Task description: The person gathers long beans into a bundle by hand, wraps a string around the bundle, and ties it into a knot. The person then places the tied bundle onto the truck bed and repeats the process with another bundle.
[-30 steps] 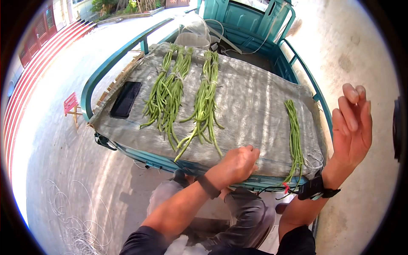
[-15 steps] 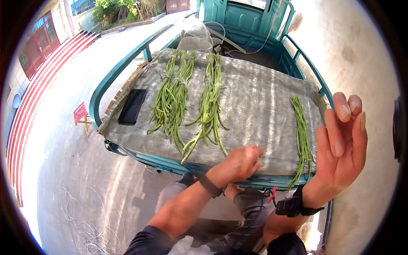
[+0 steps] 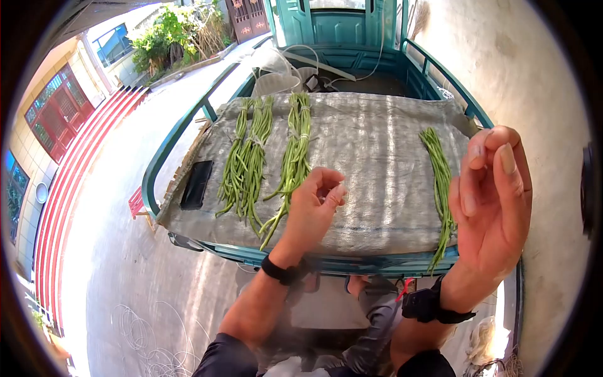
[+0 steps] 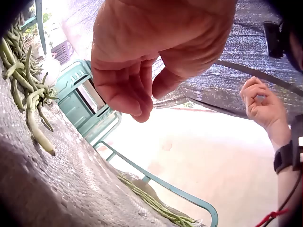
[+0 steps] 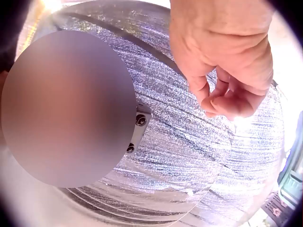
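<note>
Over the grey woven sheet [image 3: 370,169], my left hand [image 3: 317,207] hovers just right of the middle bundle of long beans [image 3: 295,141]. Its fingers curl loosely, and in the left wrist view a gap shows between thumb and fingers. My right hand [image 3: 493,195] is raised at the right, palm turned inward, fingers bent toward the thumb. In the right wrist view its fingertips bunch together; I cannot tell whether they pinch something thin. A slimmer bean bundle [image 3: 440,182] lies behind that wrist. Two tied bean bundles [image 3: 254,144] lie side by side at the left.
A black phone [image 3: 197,184] lies on the sheet's left end. Teal side rails [image 3: 182,141] flank the cart bed. A pale tub [image 3: 276,83] stands behind the sheet. Loose white string [image 3: 154,342] is coiled on the ground, and a red stool [image 3: 135,202] stands left.
My left hand has risen from the sheet's front edge, up and left, toward the middle beans. My right hand stays raised, its fingers now closer to the thumb. The head view has tilted upward.
</note>
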`<state>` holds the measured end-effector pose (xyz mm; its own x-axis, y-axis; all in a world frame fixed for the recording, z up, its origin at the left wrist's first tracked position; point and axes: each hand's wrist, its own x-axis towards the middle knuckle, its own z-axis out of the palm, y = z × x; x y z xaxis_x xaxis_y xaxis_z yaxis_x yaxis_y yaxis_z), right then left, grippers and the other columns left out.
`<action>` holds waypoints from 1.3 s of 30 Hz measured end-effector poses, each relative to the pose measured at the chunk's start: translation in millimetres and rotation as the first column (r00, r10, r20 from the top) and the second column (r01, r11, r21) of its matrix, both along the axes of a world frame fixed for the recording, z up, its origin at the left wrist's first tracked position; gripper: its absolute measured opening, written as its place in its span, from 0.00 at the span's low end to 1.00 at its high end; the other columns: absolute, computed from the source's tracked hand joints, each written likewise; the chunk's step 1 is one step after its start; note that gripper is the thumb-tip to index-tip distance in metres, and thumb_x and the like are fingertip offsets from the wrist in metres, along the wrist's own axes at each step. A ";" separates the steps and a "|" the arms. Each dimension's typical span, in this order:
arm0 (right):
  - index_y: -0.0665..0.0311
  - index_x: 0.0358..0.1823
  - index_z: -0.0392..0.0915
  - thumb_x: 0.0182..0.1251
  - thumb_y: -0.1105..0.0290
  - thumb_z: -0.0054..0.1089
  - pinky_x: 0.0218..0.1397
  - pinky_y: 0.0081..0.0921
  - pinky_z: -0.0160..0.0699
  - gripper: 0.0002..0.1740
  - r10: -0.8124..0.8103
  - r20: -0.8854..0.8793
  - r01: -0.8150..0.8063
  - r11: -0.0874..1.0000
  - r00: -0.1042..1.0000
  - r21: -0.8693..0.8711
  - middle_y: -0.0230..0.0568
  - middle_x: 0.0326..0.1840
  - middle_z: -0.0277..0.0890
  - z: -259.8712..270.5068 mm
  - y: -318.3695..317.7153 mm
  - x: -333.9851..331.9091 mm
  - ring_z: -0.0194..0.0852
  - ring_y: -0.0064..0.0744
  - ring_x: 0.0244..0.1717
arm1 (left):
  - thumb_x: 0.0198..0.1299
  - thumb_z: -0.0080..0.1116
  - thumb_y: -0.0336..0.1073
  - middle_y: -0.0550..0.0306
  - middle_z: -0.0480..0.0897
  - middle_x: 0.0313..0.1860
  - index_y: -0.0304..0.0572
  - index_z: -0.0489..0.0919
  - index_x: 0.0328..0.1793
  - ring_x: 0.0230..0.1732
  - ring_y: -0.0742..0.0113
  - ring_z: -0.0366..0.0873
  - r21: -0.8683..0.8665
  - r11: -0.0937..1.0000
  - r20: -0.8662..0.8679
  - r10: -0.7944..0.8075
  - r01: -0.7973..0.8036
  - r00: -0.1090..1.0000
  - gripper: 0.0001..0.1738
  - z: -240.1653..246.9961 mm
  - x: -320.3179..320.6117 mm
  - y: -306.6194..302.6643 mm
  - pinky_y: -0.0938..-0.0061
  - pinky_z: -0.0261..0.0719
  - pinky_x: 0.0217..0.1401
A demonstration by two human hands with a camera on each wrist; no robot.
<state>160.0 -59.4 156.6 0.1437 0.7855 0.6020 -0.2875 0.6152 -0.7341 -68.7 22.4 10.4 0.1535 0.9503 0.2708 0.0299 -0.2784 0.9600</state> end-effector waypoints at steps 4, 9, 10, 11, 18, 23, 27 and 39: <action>0.65 0.58 0.77 0.87 0.63 0.55 0.23 0.15 0.63 0.13 -0.132 0.013 0.132 0.991 0.991 -0.035 0.33 0.43 0.77 -3.3 2.8 9.4 0.65 0.13 0.22 | 0.77 0.64 0.37 0.58 0.87 0.49 0.38 0.79 0.63 0.48 0.70 0.87 0.023 0.998 0.007 0.060 -0.060 0.998 0.15 23.4 -8.3 23.9 0.76 0.82 0.44; 0.66 0.57 0.78 0.85 0.65 0.57 0.25 0.15 0.63 0.12 -0.200 0.052 0.203 0.977 0.978 -0.065 0.33 0.41 0.78 -9.9 7.0 20.7 0.68 0.14 0.23 | 0.75 0.64 0.37 0.58 0.85 0.54 0.37 0.78 0.63 0.55 0.67 0.85 -0.022 0.989 -0.083 0.143 -0.145 0.986 0.17 57.5 -33.2 93.4 0.68 0.83 0.54; 0.66 0.56 0.78 0.85 0.65 0.57 0.25 0.15 0.63 0.11 -0.210 0.060 0.214 0.975 0.976 -0.058 0.33 0.40 0.78 -11.4 7.8 23.6 0.68 0.14 0.23 | 0.74 0.65 0.38 0.58 0.84 0.55 0.37 0.78 0.64 0.55 0.66 0.84 -0.037 0.980 -0.132 0.190 -0.196 0.973 0.18 55.1 -41.4 116.8 0.66 0.83 0.56; 0.66 0.56 0.78 0.85 0.65 0.58 0.25 0.15 0.63 0.11 -0.219 0.070 0.223 0.974 0.973 -0.050 0.33 0.40 0.78 -12.9 9.1 26.1 0.68 0.14 0.23 | 0.73 0.65 0.38 0.58 0.84 0.55 0.37 0.78 0.65 0.56 0.66 0.83 -0.048 0.967 -0.179 0.236 -0.248 0.955 0.19 49.9 -50.7 141.6 0.65 0.83 0.57; 0.66 0.49 0.80 0.82 0.67 0.61 0.26 0.13 0.63 0.09 -0.340 0.081 0.347 0.932 0.937 -0.107 0.30 0.33 0.79 -16.9 16.6 28.4 0.68 0.12 0.23 | 0.63 0.67 0.36 0.43 0.84 0.58 0.32 0.79 0.67 0.58 0.58 0.82 -0.023 0.864 -0.482 0.431 -0.503 0.762 0.27 -4.0 -88.5 264.4 0.58 0.82 0.60; 0.66 0.46 0.81 0.80 0.66 0.65 0.27 0.12 0.64 0.09 -0.321 0.141 0.339 0.931 0.936 -0.133 0.31 0.32 0.81 -27.4 26.3 28.8 0.68 0.11 0.23 | 0.60 0.65 0.33 0.35 0.88 0.50 0.24 0.83 0.57 0.52 0.52 0.87 0.011 0.831 -0.699 0.404 -0.556 0.590 0.22 -25.3 -86.9 291.7 0.57 0.82 0.54; 0.65 0.45 0.81 0.80 0.66 0.67 0.27 0.12 0.65 0.09 -0.343 0.215 0.375 0.917 0.915 -0.135 0.31 0.32 0.82 -37.1 34.4 31.6 0.68 0.11 0.23 | 0.61 0.67 0.34 0.41 0.88 0.36 0.21 0.86 0.45 0.38 0.50 0.88 -0.099 0.848 -0.723 0.299 -0.521 0.623 0.17 -42.9 -89.0 318.7 0.57 0.80 0.39; 0.63 0.44 0.82 0.80 0.66 0.66 0.26 0.14 0.64 0.08 -0.274 0.311 0.352 0.907 0.910 -0.232 0.31 0.30 0.81 -51.4 48.1 22.1 0.69 0.13 0.22 | 0.61 0.78 0.45 0.45 0.90 0.38 0.25 0.90 0.46 0.34 0.55 0.85 -0.177 0.833 -0.822 0.168 -0.524 0.544 0.23 -65.5 -90.3 358.5 0.58 0.82 0.38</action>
<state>182.2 -11.4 105.2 0.2756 0.8658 0.4177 0.1157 0.4015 -0.9085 -159.0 381.0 -55.1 -0.2371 0.9602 -0.1476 0.7916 0.2790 0.5437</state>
